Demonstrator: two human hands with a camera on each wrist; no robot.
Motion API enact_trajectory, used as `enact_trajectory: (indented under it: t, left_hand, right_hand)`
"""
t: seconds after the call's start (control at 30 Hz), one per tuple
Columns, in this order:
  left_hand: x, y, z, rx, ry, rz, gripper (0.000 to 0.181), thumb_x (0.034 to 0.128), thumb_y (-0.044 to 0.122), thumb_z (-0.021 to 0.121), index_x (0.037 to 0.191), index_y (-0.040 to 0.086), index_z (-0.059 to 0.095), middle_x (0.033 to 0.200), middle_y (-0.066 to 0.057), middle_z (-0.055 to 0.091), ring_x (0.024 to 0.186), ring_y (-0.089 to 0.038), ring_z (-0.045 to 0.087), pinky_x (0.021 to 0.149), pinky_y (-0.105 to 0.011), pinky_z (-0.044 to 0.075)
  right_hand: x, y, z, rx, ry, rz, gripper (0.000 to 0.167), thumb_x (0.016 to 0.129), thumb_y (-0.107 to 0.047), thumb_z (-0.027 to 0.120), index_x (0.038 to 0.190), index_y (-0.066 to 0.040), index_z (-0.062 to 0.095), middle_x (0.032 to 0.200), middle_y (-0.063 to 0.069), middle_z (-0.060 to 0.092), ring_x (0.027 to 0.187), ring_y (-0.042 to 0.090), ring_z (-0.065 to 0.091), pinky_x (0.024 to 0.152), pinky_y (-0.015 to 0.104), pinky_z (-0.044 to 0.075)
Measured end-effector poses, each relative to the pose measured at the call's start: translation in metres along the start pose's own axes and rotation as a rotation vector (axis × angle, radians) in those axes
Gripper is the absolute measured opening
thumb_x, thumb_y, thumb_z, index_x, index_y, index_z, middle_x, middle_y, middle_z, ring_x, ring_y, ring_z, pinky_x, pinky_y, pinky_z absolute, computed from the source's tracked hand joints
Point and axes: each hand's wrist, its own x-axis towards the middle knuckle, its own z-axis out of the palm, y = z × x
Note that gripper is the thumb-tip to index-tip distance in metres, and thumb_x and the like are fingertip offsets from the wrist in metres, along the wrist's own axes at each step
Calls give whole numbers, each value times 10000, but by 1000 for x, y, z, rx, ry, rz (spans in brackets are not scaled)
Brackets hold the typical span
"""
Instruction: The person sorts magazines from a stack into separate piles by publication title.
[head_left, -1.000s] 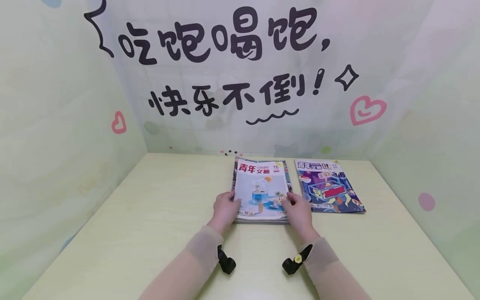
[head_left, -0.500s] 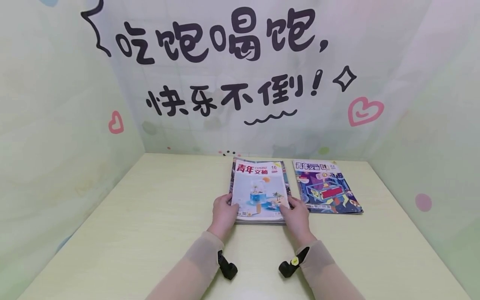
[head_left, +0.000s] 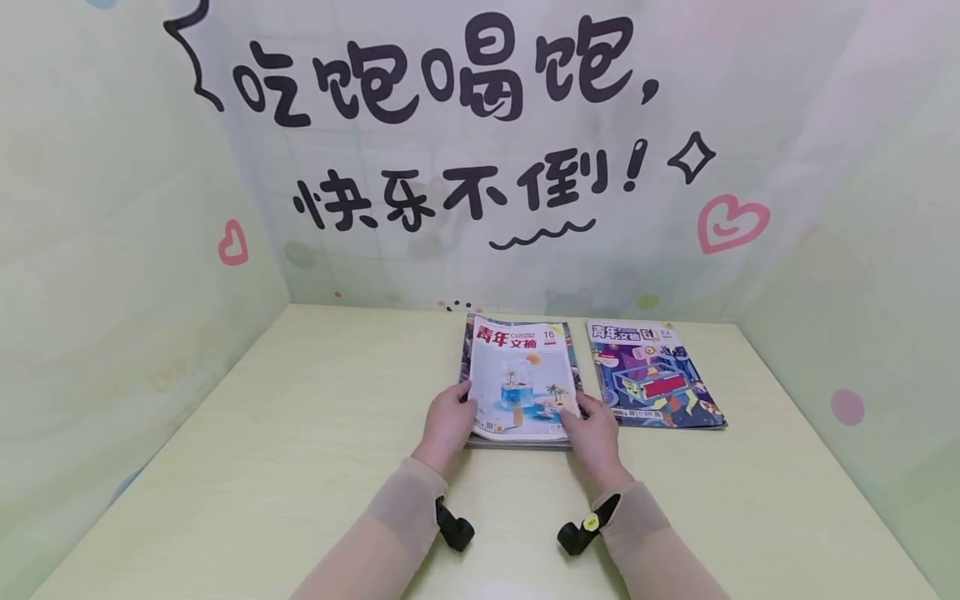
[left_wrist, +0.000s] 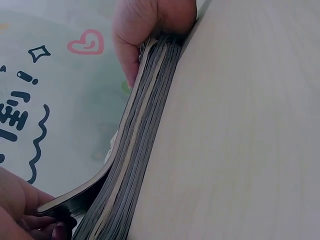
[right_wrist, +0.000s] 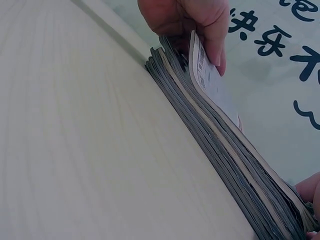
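Observation:
A stack of magazines (head_left: 517, 444) lies on the table in front of me. On top is a magazine (head_left: 517, 383) with a pale blue cover and red title. My left hand (head_left: 447, 421) pinches its near left corner, thumb on the cover. That edge is bent up, leaving a gap above the stack, as the left wrist view shows beside the left hand (left_wrist: 20, 210). Gripping the stack's right side is my right hand (head_left: 596, 429), thumb over the top cover; its fingers are partly hidden. In the right wrist view the raised corner of the top magazine (right_wrist: 197, 65) curls upward.
A purple magazine (head_left: 656, 379) lies to the right of the stack, just beyond the right hand. The pale wooden table (head_left: 300, 433) ends at a printed fabric backdrop (head_left: 420, 267) behind and at both sides. Small black wrist cameras hang below both sleeves.
The left hand has raised the left edge of the top magazine off the stack. The right hand stays at the stack's right side, and the view has shifted slightly.

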Motion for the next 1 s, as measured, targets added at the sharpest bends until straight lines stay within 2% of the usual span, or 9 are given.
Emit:
enact_trajectory:
  t: [0.17,0.23,0.37,0.43,0.53,0.67,0.83,1.0]
  left_hand:
    - [1,2,-2,-78,-65,-23,462,982,118,442,1422,-22,420,1442,-168,448,1368,-325,340,1119,-465,288]
    - [0,3,-1,-112,-107,-40,474,983,124,436,1434,-17,403,1420,-167,474,1327,-313,402,1092,-460,338]
    - [-2,5,0,-265,-233,-109,525,997,92,395,1502,27,269,1336,-186,527,1090,-276,597,894,-395,523]
    - [-3,5,1,-369,-280,-153,554,999,50,363,1526,66,193,1295,-194,539,954,-247,649,773,-344,570]
    - [-4,3,0,-509,-289,-187,566,997,0,341,1529,85,168,1263,-210,548,881,-221,666,711,-308,581]
    - [-4,-1,-2,-657,-280,-198,541,988,-31,345,1508,69,236,1234,-220,565,877,-229,670,733,-307,579]
    - [-2,-3,-4,-746,-283,-228,542,994,-18,346,1514,83,235,1257,-222,551,893,-243,674,781,-321,571]
    - [0,-4,-3,-785,-280,-234,540,997,-22,338,1514,100,243,1269,-233,542,883,-240,674,766,-308,573]
  right_hand:
    - [0,2,1,-7,-2,-16,553,932,-214,594,1406,30,446,1467,224,346,1383,390,247,1129,509,241]
    - [-1,3,1,-6,-6,-13,548,934,-215,589,1406,26,448,1466,221,346,1383,386,249,1130,508,242]
    - [0,3,-1,5,-6,-12,542,939,-216,579,1406,26,446,1470,224,335,1386,392,239,1132,513,234]
    - [1,2,-2,11,-12,-7,544,943,-223,572,1410,22,441,1478,223,322,1391,393,227,1134,513,228]
    - [1,1,-3,23,-18,-8,542,947,-222,565,1408,34,439,1481,238,309,1392,406,216,1135,519,220]
    - [1,0,-4,45,-26,-16,539,953,-221,563,1403,49,439,1480,251,311,1391,409,217,1138,512,214]
    - [0,-2,-4,100,-29,-6,559,955,-249,558,1408,52,429,1469,257,318,1382,397,240,1133,503,234]
    - [1,-4,-6,173,-41,34,540,950,-289,556,1349,69,492,1438,232,349,1349,362,281,1132,493,238]
